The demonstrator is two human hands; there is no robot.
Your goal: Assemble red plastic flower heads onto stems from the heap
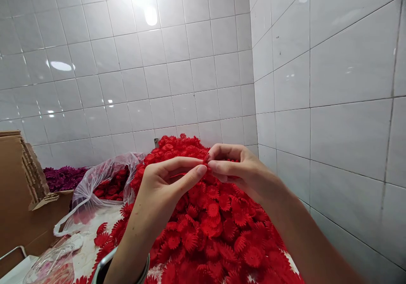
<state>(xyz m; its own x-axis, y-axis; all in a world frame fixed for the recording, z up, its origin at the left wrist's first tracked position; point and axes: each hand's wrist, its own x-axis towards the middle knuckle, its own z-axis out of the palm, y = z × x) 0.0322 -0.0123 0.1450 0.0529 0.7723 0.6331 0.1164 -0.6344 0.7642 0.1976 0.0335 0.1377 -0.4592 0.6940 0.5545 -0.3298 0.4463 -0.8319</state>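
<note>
I have one view only, from the camera worn on my head, looking forward and slightly down into a corner of glossy white tiled walls [177,64]. It sits close over the heap of red plastic flower heads [215,220], with my left hand [165,182] and right hand [241,167] raised near the lens at mid-frame. The brown cardboard box [19,191] marks the left edge, and there is no second view to overlap.
</note>
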